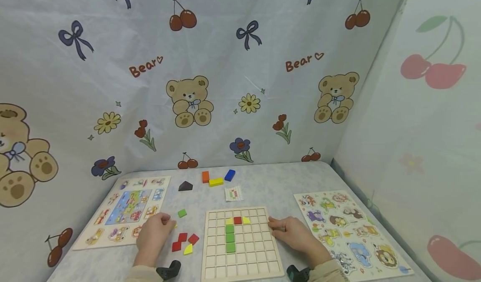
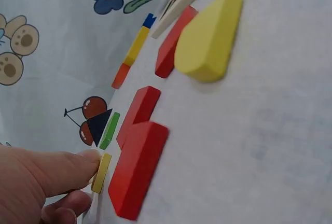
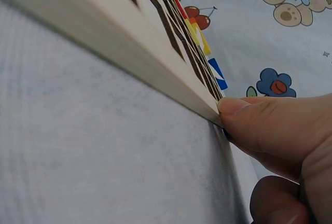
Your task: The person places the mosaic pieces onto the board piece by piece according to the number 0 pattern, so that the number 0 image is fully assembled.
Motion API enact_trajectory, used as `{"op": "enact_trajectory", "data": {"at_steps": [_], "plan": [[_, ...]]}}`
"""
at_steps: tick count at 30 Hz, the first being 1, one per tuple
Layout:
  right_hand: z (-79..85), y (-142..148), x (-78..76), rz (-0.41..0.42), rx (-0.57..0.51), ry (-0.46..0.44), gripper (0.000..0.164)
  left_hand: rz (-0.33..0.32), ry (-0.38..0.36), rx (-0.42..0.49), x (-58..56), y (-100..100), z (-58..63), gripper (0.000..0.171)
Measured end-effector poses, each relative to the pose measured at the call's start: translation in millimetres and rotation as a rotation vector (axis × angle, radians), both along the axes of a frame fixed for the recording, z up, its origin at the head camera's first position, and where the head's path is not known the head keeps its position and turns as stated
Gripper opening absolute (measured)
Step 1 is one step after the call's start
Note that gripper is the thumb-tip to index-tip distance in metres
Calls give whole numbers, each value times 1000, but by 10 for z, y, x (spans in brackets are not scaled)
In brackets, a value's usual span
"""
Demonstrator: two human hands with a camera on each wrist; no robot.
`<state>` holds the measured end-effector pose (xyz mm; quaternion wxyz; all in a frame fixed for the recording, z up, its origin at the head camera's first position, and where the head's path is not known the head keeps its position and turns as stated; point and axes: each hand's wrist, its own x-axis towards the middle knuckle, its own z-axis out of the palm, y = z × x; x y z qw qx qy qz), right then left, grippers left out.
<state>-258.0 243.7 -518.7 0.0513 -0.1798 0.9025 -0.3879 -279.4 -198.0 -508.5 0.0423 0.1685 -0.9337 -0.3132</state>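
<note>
The left hand (image 1: pixel 152 232) is pinching a small yellow flat-sided block (image 2: pixel 101 173) between thumb and fingertips, just off the right edge of a pale puzzle board with pictured vehicles (image 1: pixel 129 232) at the table's (image 1: pixel 270 182) left side; whether the block is touching the table, I cannot tell. The right hand (image 1: pixel 294 234) is pinching the right edge of a pale wooden grid board (image 1: pixel 255 248), which is lying flat at the middle of the table's near edge. Toward this board's far edge, a red square block (image 1: pixel 238 220) is sitting between two yellow curved blocks (image 1: pixel 246 220), and three green square blocks (image 1: pixel 230 238) are running nearward in a column below the left one. Off its left edge, three red blocks (image 1: pixel 182 237), a yellow rounded block (image 1: pixel 188 250) and a green block (image 1: pixel 182 213) are lying loose. Near the table's far edge, a black triangular block (image 1: pixel 186 186), an orange block (image 1: pixel 205 177), a yellow oblong block (image 1: pixel 216 182) and a blue block (image 1: pixel 230 175) are resting behind a small printed card (image 1: pixel 234 193).
</note>
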Motion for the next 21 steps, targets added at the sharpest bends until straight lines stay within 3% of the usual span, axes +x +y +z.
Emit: {"op": "enact_trajectory", "data": {"at_steps": [11,15,18,21], "plan": [[10,-5,9,-4,4,-6,34,-78,-45,8,-7,35,-1,22],[8,-3,11,-9,8,-5,34,-103,-24,77,19,111,26,20],[5,-1,10,-12,14,-2,34,-193,-6,189,55,255,38,19],[2,0,6,-9,13,-3,34,-354,-3,275,116,449,48,18]]}}
